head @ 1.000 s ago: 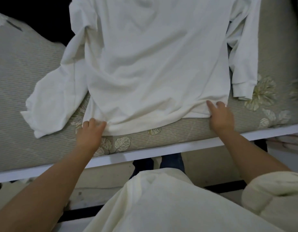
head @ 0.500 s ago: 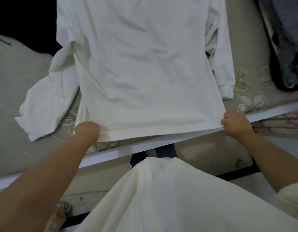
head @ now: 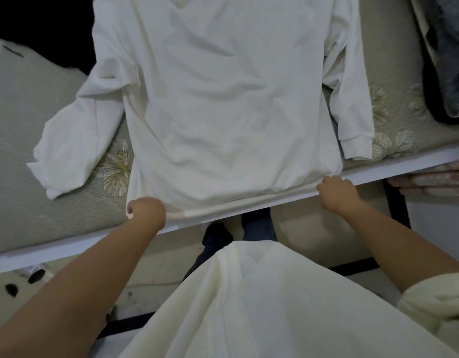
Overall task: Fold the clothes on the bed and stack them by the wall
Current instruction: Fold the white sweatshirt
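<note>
A white long-sleeved shirt [head: 223, 104] lies spread flat on the bed [head: 42, 112], its bottom hem at the near edge by the white bed frame [head: 404, 161]. The left hand [head: 147, 211] grips the hem's left corner with curled fingers; the right hand [head: 338, 193] pinches the right corner. Both sleeves lie out to the sides. Dark clothes [head: 447, 60] are heaped at the bed's far right

Both hands have drawn the white shirt's [head: 228, 112] hem over the bed edge [head: 404, 164].
</note>
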